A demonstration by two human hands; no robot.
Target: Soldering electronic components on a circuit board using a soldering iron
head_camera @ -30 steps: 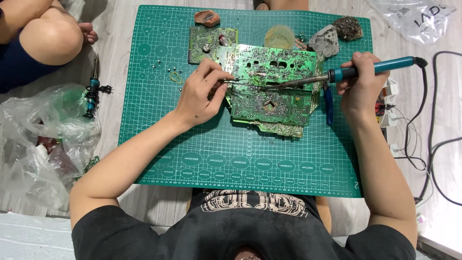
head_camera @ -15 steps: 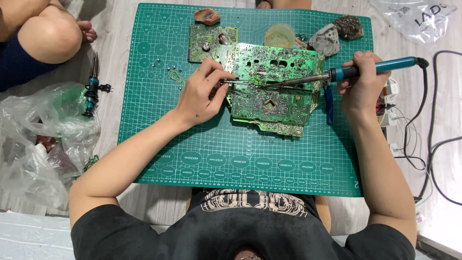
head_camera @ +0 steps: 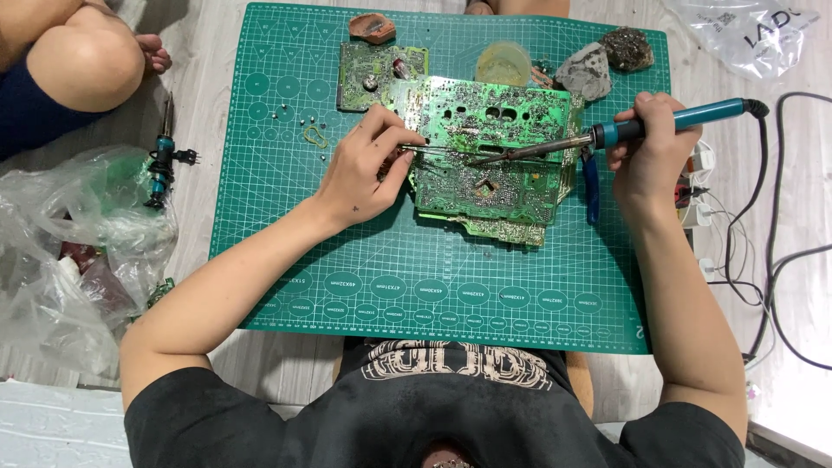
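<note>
A large green circuit board (head_camera: 498,165) lies solder side up on a green cutting mat (head_camera: 364,277). My left hand (head_camera: 364,169) pinches thin metal tweezers (head_camera: 433,149) whose tips reach onto the board's left part. My right hand (head_camera: 646,143) grips a teal-handled soldering iron (head_camera: 607,133); its dark tip touches the board near the middle, close to the tweezer tips. A smaller green board (head_camera: 377,74) lies just behind the large one.
A round yellowish tin (head_camera: 503,62), two grey rocky lumps (head_camera: 582,71) and a brown lump (head_camera: 371,28) sit at the mat's far edge. Small loose parts (head_camera: 299,121) dot the mat's left. Another soldering iron (head_camera: 162,156), plastic bags (head_camera: 78,251), cables (head_camera: 780,243) and a person's knee (head_camera: 82,61) surround the mat.
Both hands keep nearly the same pose. The tweezers and iron tip stay on the board with only tiny shifts.
</note>
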